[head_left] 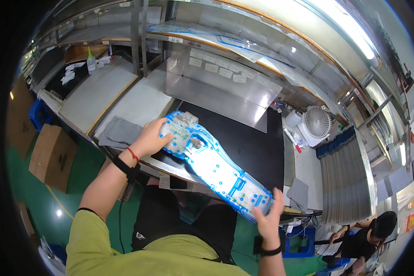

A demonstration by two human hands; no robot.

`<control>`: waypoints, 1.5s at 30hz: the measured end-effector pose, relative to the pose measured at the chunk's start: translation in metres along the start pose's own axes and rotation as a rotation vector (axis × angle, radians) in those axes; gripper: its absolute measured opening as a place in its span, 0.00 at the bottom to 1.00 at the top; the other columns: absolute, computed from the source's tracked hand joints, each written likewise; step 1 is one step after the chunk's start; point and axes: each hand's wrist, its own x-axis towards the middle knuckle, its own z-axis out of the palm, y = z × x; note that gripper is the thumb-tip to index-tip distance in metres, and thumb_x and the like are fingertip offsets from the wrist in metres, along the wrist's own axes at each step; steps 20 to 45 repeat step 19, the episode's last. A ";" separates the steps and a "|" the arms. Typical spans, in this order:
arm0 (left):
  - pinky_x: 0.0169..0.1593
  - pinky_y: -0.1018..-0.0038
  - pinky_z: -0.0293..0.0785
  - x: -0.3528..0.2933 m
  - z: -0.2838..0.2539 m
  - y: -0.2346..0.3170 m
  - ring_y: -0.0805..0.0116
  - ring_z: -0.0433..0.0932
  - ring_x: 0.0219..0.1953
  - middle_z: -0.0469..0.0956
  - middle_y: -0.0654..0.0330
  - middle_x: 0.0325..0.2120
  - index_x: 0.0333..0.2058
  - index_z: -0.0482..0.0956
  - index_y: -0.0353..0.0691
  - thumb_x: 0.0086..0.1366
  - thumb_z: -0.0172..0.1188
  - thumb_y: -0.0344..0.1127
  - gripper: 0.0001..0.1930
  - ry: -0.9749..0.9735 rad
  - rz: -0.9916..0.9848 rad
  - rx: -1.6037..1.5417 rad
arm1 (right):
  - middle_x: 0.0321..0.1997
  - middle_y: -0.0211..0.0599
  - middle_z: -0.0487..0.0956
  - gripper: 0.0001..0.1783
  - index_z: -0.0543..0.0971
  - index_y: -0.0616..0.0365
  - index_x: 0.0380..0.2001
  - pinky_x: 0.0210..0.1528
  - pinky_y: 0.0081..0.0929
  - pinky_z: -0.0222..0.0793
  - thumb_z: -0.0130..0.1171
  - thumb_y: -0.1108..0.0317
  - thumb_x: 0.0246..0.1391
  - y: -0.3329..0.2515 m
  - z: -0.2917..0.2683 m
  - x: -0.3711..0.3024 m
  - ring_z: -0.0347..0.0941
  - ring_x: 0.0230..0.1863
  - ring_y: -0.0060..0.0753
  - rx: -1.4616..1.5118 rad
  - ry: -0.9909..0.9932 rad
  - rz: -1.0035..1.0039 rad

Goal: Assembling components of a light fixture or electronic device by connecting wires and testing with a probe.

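A long clear plastic tray with blue edging [214, 163] stretches across the front of the black mat [248, 142] on the workbench, holding small white parts in its pockets. My left hand [151, 136] grips its far left end. My right hand [269, 218] grips its near right end, which hangs past the bench's front edge. A red string and a black band sit on my left wrist; a black band is on the right one.
A grey cloth [119, 132] lies left of the tray. A bent metal sheet [221, 87] stands behind the mat. A small white fan [316, 123] and bottle [293, 118] sit right. Cardboard box [53, 156] on the green floor; another person [368, 239] sits at lower right.
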 end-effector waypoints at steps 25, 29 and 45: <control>0.68 0.60 0.50 -0.013 0.003 0.000 0.45 0.53 0.67 0.54 0.38 0.64 0.65 0.49 0.27 0.54 0.68 0.49 0.50 -0.303 0.081 -0.357 | 0.54 0.48 0.74 0.27 0.68 0.66 0.53 0.60 0.40 0.65 0.65 0.73 0.51 0.014 -0.037 -0.024 0.71 0.57 0.39 0.395 0.332 -0.143; 0.68 0.60 0.50 -0.013 0.003 0.000 0.45 0.53 0.67 0.54 0.38 0.64 0.65 0.49 0.27 0.54 0.68 0.49 0.50 -0.303 0.081 -0.357 | 0.54 0.48 0.74 0.27 0.68 0.66 0.53 0.60 0.40 0.65 0.65 0.73 0.51 0.014 -0.037 -0.024 0.71 0.57 0.39 0.395 0.332 -0.143; 0.68 0.60 0.50 -0.013 0.003 0.000 0.45 0.53 0.67 0.54 0.38 0.64 0.65 0.49 0.27 0.54 0.68 0.49 0.50 -0.303 0.081 -0.357 | 0.54 0.48 0.74 0.27 0.68 0.66 0.53 0.60 0.40 0.65 0.65 0.73 0.51 0.014 -0.037 -0.024 0.71 0.57 0.39 0.395 0.332 -0.143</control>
